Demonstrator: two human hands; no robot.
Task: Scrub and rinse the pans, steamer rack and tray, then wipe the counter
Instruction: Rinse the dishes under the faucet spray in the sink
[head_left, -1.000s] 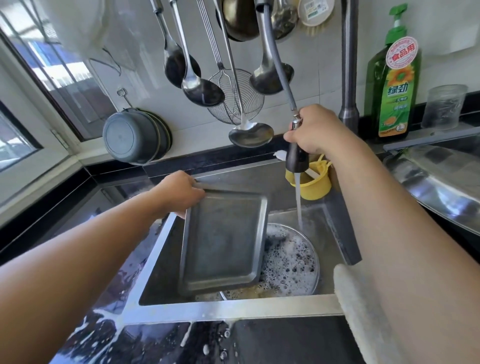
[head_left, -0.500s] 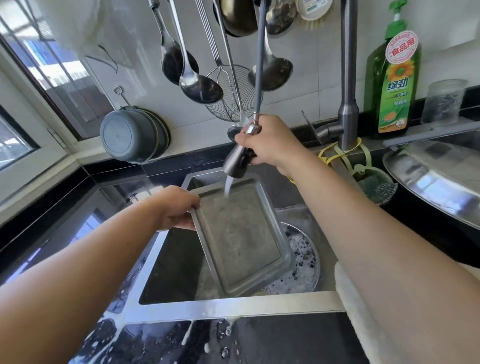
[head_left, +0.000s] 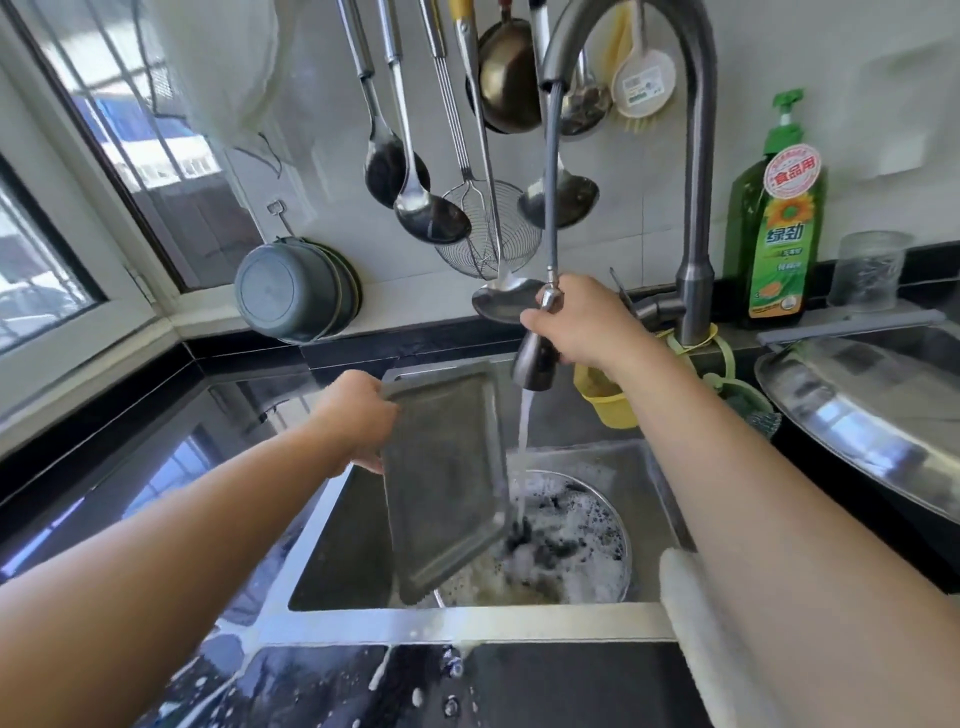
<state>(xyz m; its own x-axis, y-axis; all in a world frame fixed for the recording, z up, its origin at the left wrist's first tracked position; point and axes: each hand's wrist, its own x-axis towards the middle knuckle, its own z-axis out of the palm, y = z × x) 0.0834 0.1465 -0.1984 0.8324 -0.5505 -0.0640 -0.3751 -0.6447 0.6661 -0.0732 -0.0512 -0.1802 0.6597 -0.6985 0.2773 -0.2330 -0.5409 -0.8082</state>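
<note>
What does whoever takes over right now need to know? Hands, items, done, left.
Left hand grips the metal tray by its left rim, tilted over the sink.
Right hand holds the pull-out spray head; its stream falls just right of the tray into the sudsy pan below.
Done: tray looks free of suds.
Left: rinse the pan, wipe the wet, foam-streaked counter. Steamer rack not visible.

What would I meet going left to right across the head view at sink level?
Left hand → tray → water stream → spray head held by right hand → yellow cup → pan lid.
</note>
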